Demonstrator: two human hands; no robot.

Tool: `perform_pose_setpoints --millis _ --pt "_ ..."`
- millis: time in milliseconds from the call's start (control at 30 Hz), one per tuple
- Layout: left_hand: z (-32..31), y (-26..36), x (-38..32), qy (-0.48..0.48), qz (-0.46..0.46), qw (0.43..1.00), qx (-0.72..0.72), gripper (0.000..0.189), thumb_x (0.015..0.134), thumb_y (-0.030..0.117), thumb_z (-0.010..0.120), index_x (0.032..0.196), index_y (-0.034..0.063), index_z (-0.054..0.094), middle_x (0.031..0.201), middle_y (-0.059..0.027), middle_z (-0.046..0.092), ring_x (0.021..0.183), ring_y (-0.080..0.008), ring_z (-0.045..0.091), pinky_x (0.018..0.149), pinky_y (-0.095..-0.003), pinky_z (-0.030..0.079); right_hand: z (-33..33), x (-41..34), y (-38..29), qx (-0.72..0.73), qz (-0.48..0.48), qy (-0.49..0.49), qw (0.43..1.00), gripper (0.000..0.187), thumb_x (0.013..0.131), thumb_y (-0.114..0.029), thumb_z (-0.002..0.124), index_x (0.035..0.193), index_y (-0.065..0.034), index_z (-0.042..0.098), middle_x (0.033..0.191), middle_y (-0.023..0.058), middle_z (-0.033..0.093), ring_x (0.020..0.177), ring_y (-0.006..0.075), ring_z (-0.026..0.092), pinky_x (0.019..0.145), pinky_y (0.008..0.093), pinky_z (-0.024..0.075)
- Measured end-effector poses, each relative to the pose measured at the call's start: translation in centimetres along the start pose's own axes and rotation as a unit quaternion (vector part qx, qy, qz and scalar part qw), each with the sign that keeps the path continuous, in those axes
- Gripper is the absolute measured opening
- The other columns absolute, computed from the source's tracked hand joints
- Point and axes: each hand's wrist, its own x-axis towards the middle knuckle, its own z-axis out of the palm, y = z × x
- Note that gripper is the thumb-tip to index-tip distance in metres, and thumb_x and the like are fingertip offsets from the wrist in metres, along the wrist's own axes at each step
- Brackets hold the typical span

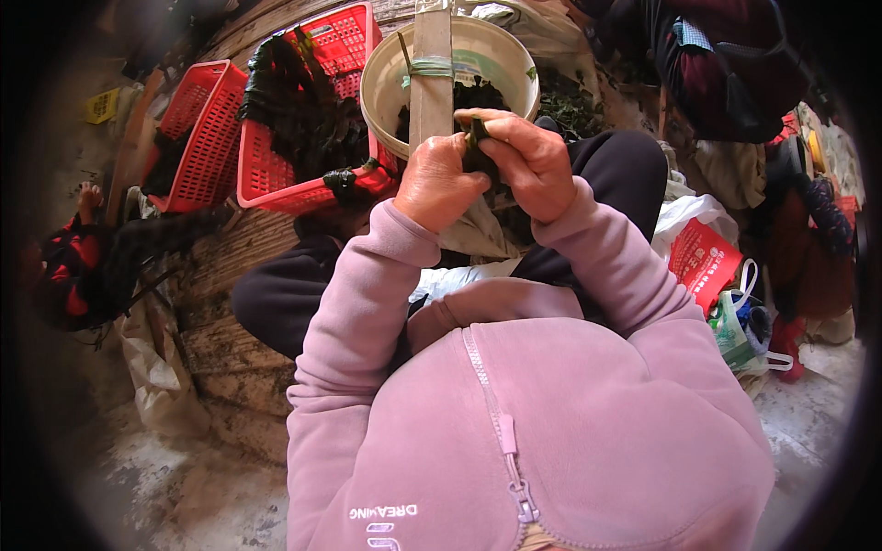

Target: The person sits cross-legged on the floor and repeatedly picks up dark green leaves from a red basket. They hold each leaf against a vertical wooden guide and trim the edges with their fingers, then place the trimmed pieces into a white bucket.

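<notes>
My left hand (441, 182) and my right hand (530, 162) are close together, pinching a small folded piece of dark green seaweed (475, 132), probably kelp. Part of it is hidden by my fingers. Just beyond them stands a whitish plastic bucket (370, 86) with more dark seaweed (482, 93) inside. A flat wooden board (431, 107) lies across the bucket, with green cord (432, 67) wound around it. My left hand is at the board's near end. At the left, a red plastic basket (269, 162) holds a heap of wet dark seaweed (317, 134) that hangs over its rim.
A second red basket (210, 131) stands farther left, near another person's hand (89, 200). Behind the bucket, at right, is another person in dark clothes (716, 76). Plastic bags (741, 330) lie by my right knee. Planks (234, 275) lie on my left.
</notes>
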Motion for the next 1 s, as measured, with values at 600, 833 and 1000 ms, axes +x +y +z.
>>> perform_pose_setpoints --millis 600,833,1000 --pt "-2.1 -0.5 0.4 -0.023 -0.072 0.985 -0.157 0.041 0.066 -0.001 0.072 0.104 0.003 0.058 0.07 -0.0005 0.058 0.062 -0.0074 0.052 0.055 -0.0218 0.041 -2.3 -0.8 3.7 0.41 0.506 -0.154 0.743 0.017 0.083 -0.017 0.064 0.089 -0.0006 0.065 0.068 -0.0001 0.058 0.044 0.0042 0.044 0.039 0.0196 0.0399" --pt "-2.7 -1.4 0.7 -0.113 -0.075 0.906 -0.4 0.035 0.07 -0.006 0.068 0.104 -0.0008 0.06 0.076 -0.0037 0.061 0.076 -0.0108 0.057 0.069 -0.0215 0.045 -1.7 -1.6 4.3 0.618 0.435 -0.221 0.616 0.015 0.082 -0.017 0.062 0.083 -0.0019 0.061 0.062 -0.0012 0.052 0.044 0.0027 0.04 0.036 0.0162 0.0301" --pt "-2.3 -2.3 0.6 -0.013 -0.008 0.974 -0.226 0.029 0.063 -0.007 0.071 0.091 0.0005 0.068 0.088 -0.0058 0.061 0.083 -0.0141 0.056 0.075 -0.0255 0.044 -1.6 -1.0 5.2 0.578 0.536 -0.13 0.601 0.013 0.087 -0.016 0.056 0.088 -0.0033 0.057 0.061 -0.0023 0.049 0.04 0.0012 0.032 0.035 0.0157 0.0244"
